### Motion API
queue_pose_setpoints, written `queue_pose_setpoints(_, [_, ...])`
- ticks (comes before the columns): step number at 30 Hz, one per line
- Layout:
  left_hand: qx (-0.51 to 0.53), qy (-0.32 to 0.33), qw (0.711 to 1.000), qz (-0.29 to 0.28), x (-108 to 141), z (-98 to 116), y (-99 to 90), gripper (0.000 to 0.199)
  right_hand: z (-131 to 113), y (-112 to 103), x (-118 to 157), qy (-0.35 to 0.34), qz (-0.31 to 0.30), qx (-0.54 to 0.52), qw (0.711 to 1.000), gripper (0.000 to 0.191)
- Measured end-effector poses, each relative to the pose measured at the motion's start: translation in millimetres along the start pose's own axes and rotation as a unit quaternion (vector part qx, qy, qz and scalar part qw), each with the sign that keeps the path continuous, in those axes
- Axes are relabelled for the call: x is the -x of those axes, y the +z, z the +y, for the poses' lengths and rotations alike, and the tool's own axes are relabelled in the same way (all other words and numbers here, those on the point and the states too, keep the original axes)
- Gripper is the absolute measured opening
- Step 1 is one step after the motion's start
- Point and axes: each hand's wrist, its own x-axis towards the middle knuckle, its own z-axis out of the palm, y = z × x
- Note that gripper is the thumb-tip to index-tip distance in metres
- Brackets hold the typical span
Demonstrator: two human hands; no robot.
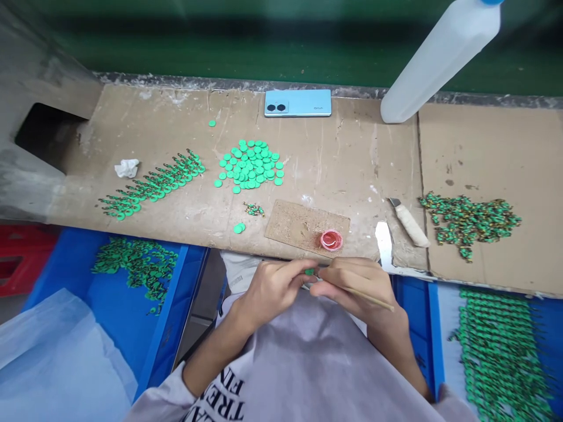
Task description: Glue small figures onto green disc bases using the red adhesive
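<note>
Close to the table's front edge, my left hand (275, 287) pinches a small green piece (309, 272) between thumb and fingertips. My right hand (360, 287) is closed around a thin wooden stick (369, 298), its tip beside the green piece; fingers partly hide the contact. Just beyond the hands, a pink-rimmed cup of red paste (331, 240) rests on a cardboard scrap (290, 225). Loose green discs (250, 165) form a pile farther back, with a few tiny green-and-gold pieces (254, 209) in front of it.
Rows of assembled pieces (153, 184) and crumpled tissue (127, 168) lie left. A phone (298, 103) and white bottle (440, 58) stand behind. Right are a knife (409, 223) and green-gold pile (470, 220). Blue bins (169, 305) sit below the table edge.
</note>
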Motion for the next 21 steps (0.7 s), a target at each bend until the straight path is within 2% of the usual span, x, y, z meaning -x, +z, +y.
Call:
queue_pose_setpoints(6, [-0.071,0.029,0.997,-0.004,-3,3,-0.7,0.023,-3,-2,-2,0.087,-0.034,0.002,0.996,0.019])
queue_pose_setpoints(12, [-0.023,-0.028,0.999,0.002,-2,5,-1.8,0.024,-12,-14,-1,0.124,-0.101,-0.025,0.987,0.022])
queue_pose_setpoints(20, [-0.033,0.035,0.998,0.042,-3,2,-1.4,0.021,-7,-10,4,0.052,-0.025,0.025,0.998,0.007])
queue_pose_setpoints(21, [-0.031,0.044,0.998,0.041,-2,1,-0.4,0.020,-6,-9,4,0.050,-0.019,0.035,0.998,0.011])
